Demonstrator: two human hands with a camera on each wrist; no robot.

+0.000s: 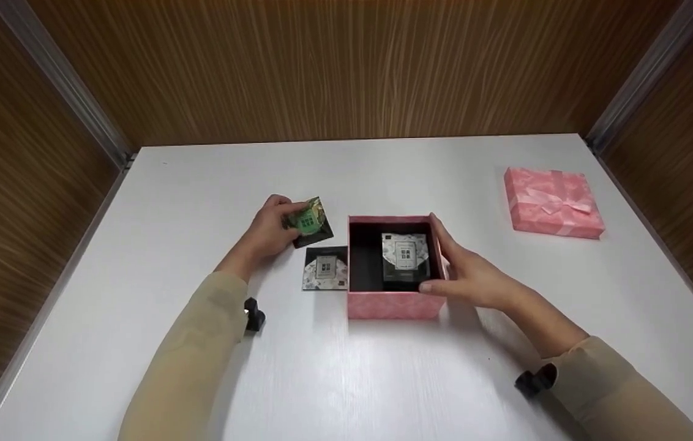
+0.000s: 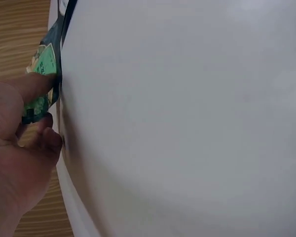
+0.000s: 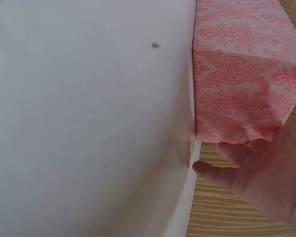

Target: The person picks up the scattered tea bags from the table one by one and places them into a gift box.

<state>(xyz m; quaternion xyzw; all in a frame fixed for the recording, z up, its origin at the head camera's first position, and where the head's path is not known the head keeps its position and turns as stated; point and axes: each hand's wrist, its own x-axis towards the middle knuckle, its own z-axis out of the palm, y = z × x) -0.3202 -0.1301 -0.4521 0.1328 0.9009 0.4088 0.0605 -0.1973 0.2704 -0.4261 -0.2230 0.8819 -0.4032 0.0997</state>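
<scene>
In the head view my left hand (image 1: 270,226) pinches a small flat square packet (image 1: 308,223), dark with a green label, between thumb and fingers. Its green face also shows in the left wrist view, by my left hand (image 2: 19,133). Just below lies a black-and-white floral packet (image 1: 325,269), its right edge against the open pink box (image 1: 392,305). Inside the box, on the right, another floral packet (image 1: 406,254) lies on top of dark ones. My right hand (image 1: 475,278) holds the box's right side, thumb over the near rim, fingers along the wall.
A pink lid (image 1: 554,205) with a ribbon bow rests at the back right of the white table (image 1: 346,380). Wood-grain panels (image 1: 346,67) stand behind the table and along both sides.
</scene>
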